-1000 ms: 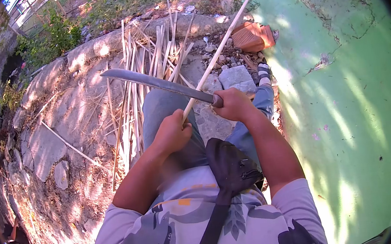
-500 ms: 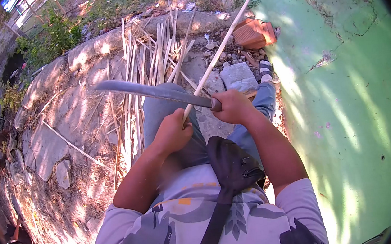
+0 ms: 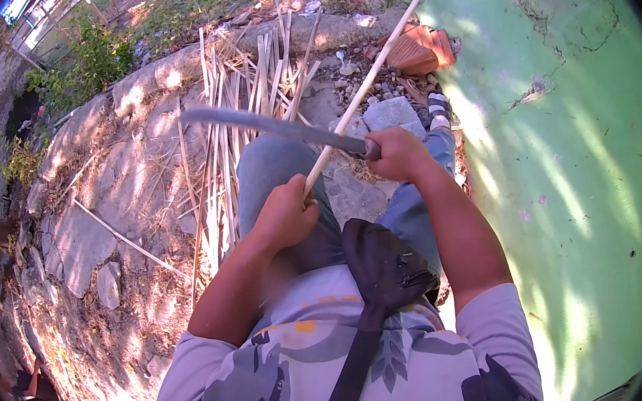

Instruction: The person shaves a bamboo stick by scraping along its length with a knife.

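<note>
A long pale wooden strip (image 3: pixel 374 73) slants up and to the right from my left hand (image 3: pixel 288 213), whose fingers are wrapped round its lower end above my knee. In my right hand (image 3: pixel 398 155) is the handle of a machete (image 3: pixel 270 126). Its long grey blade points left and crosses the strip just above my left hand, slightly blurred. Beyond my knee, a pile of split pale strips (image 3: pixel 232 131) lies on the ground.
A ribbed orange block (image 3: pixel 419 51) and a grey stone block (image 3: pixel 393 115) lie among rubble ahead. On the right is a green wall (image 3: pixel 569 174). A single thin stick (image 3: pixel 125 238) lies on the left. Part of another person (image 3: pixel 37 399) shows at the lower left.
My right hand and the machete have moved up and right along the strip. The strip's far tip has shifted slightly right. My left hand keeps its grip.
</note>
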`<act>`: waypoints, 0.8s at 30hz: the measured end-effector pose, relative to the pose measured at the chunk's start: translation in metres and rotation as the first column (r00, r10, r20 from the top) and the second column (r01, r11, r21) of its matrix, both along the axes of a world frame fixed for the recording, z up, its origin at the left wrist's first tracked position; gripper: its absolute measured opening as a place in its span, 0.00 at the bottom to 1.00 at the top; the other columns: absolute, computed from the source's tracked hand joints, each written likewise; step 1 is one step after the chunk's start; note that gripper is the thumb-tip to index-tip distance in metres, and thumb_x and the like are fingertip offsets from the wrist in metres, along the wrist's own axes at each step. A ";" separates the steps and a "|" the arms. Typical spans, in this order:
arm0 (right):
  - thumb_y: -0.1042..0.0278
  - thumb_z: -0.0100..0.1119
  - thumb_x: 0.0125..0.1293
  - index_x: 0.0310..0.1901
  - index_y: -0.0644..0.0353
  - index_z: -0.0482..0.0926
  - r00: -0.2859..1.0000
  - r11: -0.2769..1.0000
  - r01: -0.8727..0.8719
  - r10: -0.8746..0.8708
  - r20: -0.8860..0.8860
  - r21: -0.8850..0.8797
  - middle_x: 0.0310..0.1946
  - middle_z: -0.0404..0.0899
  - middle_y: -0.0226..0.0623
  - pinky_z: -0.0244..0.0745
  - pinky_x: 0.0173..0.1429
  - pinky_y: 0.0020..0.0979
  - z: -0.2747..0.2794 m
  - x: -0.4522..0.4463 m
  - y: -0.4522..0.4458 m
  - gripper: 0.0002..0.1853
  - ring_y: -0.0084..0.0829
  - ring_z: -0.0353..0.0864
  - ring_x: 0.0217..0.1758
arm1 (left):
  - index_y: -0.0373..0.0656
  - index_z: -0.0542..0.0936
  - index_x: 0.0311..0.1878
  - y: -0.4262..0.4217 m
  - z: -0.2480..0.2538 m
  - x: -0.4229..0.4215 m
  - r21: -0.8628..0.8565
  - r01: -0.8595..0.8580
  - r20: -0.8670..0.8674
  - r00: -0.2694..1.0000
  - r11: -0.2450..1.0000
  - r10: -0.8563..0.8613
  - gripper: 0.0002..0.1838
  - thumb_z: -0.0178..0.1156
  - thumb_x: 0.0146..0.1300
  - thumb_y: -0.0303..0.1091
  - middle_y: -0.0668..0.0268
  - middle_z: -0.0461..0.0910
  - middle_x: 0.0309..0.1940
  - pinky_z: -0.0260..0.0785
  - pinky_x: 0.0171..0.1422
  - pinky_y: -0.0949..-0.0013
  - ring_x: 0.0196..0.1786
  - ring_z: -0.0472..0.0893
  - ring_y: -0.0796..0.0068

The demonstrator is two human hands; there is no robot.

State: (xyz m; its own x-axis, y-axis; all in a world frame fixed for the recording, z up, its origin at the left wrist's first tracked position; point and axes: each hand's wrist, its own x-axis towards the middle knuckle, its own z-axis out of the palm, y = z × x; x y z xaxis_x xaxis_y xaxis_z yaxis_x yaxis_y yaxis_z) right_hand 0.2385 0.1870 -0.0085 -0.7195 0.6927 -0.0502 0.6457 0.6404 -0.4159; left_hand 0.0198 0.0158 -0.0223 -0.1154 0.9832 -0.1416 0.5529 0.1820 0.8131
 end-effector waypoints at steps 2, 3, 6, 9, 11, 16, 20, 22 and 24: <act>0.59 0.66 0.58 0.39 0.53 0.86 0.994 0.991 0.091 -0.096 -0.045 -0.095 0.36 0.88 0.47 0.83 0.49 0.50 0.000 0.003 0.019 0.11 0.55 0.87 0.44 | 0.36 0.73 0.39 0.000 -0.006 -0.002 0.039 -0.006 -0.008 1.000 0.999 0.007 0.12 0.66 0.63 0.31 0.47 0.80 0.29 0.73 0.44 0.49 0.37 0.83 0.42; 0.59 0.66 0.58 0.39 0.54 0.86 0.993 0.992 0.117 -0.118 -0.020 -0.040 0.36 0.88 0.47 0.82 0.49 0.51 0.002 -0.001 0.016 0.11 0.55 0.87 0.44 | 0.36 0.73 0.39 0.001 -0.006 -0.003 0.058 -0.012 -0.009 1.000 0.998 0.012 0.12 0.66 0.63 0.31 0.47 0.80 0.29 0.73 0.44 0.49 0.36 0.83 0.42; 0.63 0.69 0.58 0.35 0.59 0.84 0.984 0.998 0.054 -0.058 -0.171 -0.027 0.29 0.84 0.50 0.78 0.41 0.48 0.000 -0.005 -0.005 0.09 0.54 0.86 0.36 | 0.36 0.73 0.40 0.000 -0.004 -0.004 0.040 0.017 -0.015 1.000 0.999 -0.016 0.11 0.66 0.64 0.31 0.47 0.80 0.29 0.73 0.44 0.50 0.37 0.83 0.42; 0.64 0.69 0.59 0.36 0.59 0.84 0.992 0.993 -0.104 0.108 -0.066 0.061 0.28 0.83 0.51 0.78 0.41 0.48 -0.006 -0.009 -0.025 0.09 0.55 0.86 0.36 | 0.36 0.73 0.40 0.000 0.000 0.000 0.010 0.035 -0.038 0.999 0.999 -0.035 0.11 0.66 0.64 0.31 0.48 0.80 0.29 0.73 0.44 0.50 0.36 0.83 0.43; 0.64 0.69 0.59 0.36 0.60 0.84 0.992 0.993 -0.100 0.104 -0.070 0.055 0.28 0.83 0.51 0.78 0.41 0.48 -0.006 -0.006 -0.010 0.09 0.54 0.86 0.36 | 0.36 0.73 0.39 0.001 0.000 -0.002 0.025 0.037 -0.022 0.999 0.999 -0.036 0.12 0.66 0.64 0.31 0.48 0.80 0.29 0.73 0.44 0.50 0.36 0.82 0.43; 0.62 0.69 0.58 0.41 0.56 0.86 0.983 0.983 0.140 -0.153 -0.105 -0.122 0.34 0.87 0.50 0.81 0.46 0.50 -0.002 0.009 0.023 0.12 0.56 0.87 0.42 | 0.36 0.73 0.39 0.000 0.001 -0.006 0.034 0.000 -0.003 1.000 0.999 0.000 0.12 0.66 0.64 0.31 0.49 0.79 0.28 0.72 0.43 0.51 0.35 0.81 0.44; 0.62 0.69 0.57 0.40 0.55 0.86 0.983 0.988 0.101 -0.117 -0.138 -0.121 0.33 0.86 0.50 0.81 0.46 0.50 -0.004 0.011 0.000 0.11 0.56 0.87 0.42 | 0.36 0.72 0.39 0.001 0.002 -0.004 0.015 0.010 -0.003 1.000 1.000 -0.010 0.12 0.66 0.64 0.31 0.49 0.78 0.28 0.72 0.43 0.51 0.35 0.81 0.44; 0.61 0.69 0.57 0.40 0.55 0.86 0.994 0.995 0.061 -0.068 -0.086 -0.082 0.33 0.87 0.49 0.81 0.47 0.50 0.000 0.011 -0.012 0.11 0.56 0.87 0.42 | 0.36 0.72 0.39 -0.001 0.002 0.000 -0.001 0.021 -0.005 1.000 1.000 -0.021 0.12 0.66 0.64 0.31 0.49 0.79 0.28 0.72 0.43 0.51 0.35 0.81 0.44; 0.61 0.69 0.57 0.40 0.55 0.86 0.999 0.999 -0.010 0.008 0.045 0.048 0.33 0.87 0.48 0.81 0.47 0.50 0.010 0.009 -0.017 0.11 0.55 0.87 0.42 | 0.36 0.72 0.39 -0.001 0.002 0.001 -0.002 0.032 -0.023 0.999 0.999 -0.032 0.12 0.66 0.64 0.30 0.49 0.79 0.28 0.72 0.43 0.51 0.35 0.82 0.44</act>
State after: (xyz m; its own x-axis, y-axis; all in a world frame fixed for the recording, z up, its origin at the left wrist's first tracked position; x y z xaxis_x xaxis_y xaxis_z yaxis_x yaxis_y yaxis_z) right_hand 0.2476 0.1703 0.0018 -0.7233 0.6888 -0.0493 0.6572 0.6647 -0.3553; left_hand 0.0206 0.0151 -0.0205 -0.0870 0.9862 -0.1408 0.5769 0.1651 0.7999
